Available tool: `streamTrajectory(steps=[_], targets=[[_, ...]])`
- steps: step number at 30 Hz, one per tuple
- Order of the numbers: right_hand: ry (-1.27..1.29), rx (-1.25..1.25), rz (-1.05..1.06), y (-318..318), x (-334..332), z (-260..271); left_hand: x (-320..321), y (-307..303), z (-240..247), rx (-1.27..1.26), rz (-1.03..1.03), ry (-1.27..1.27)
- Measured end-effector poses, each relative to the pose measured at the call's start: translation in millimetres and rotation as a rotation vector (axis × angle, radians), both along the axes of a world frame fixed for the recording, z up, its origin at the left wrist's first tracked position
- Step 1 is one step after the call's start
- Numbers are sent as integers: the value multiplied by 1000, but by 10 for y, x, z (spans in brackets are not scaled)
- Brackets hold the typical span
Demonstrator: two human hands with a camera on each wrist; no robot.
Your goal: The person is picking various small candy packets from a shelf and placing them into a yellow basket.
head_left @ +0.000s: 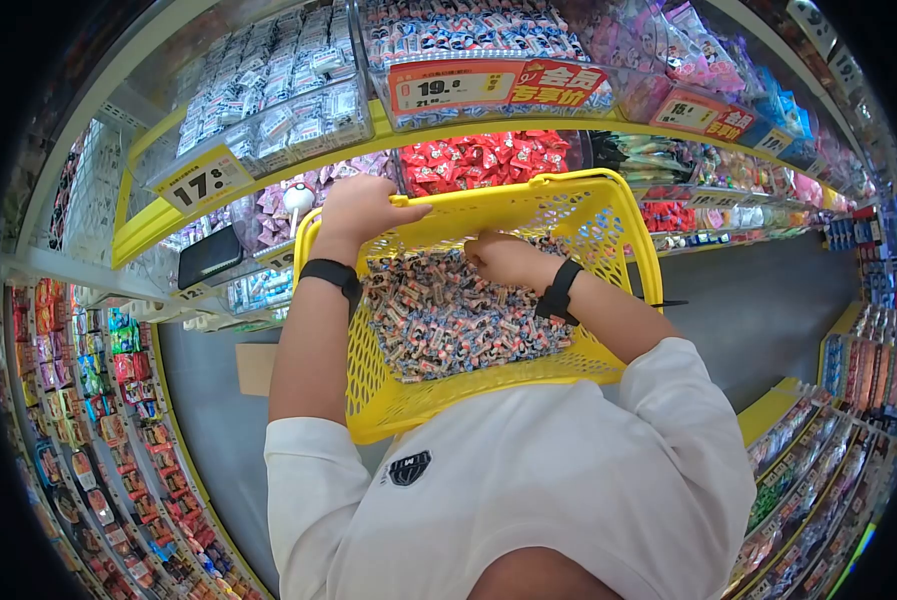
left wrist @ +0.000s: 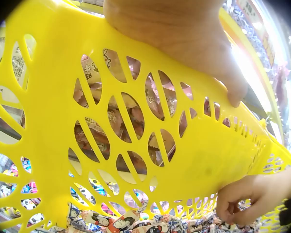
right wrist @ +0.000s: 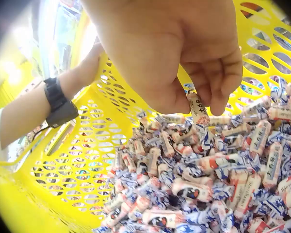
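A yellow plastic basket point(head_left: 588, 385) with perforated walls stands before me, its bottom covered by many white-and-blue wrapped candies point(head_left: 448, 320). My left hand point(head_left: 356, 212) grips the far rim at the left, thumb on the inner side; its other fingers are hidden. Inside the basket, low over the candies, is my right hand point(head_left: 513, 260). The right wrist view shows it pinching one wrapped candy point(right wrist: 199, 116) between thumb and fingers, the twisted wrapper end pointing down toward the pile.
Beyond the basket, shelves hold clear bins of candy, including red-wrapped ones point(head_left: 478, 162), with price signs point(head_left: 493, 88) above. A black phone point(head_left: 210, 258) lies on the shelf edge at left. A cardboard box point(head_left: 256, 369) sits on the grey floor. Snack racks point(head_left: 128, 430) line the left side.
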State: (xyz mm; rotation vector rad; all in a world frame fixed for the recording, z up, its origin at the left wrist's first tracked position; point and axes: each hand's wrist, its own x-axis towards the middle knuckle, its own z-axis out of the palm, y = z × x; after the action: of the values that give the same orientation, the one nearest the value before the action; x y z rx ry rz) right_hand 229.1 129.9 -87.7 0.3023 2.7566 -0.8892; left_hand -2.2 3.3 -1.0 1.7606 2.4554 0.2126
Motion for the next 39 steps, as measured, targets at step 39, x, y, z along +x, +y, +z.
streamTrajectory(steps=[39], targets=[[625, -317, -173, 632, -114, 2922, 14, 4, 34, -35, 3, 14]])
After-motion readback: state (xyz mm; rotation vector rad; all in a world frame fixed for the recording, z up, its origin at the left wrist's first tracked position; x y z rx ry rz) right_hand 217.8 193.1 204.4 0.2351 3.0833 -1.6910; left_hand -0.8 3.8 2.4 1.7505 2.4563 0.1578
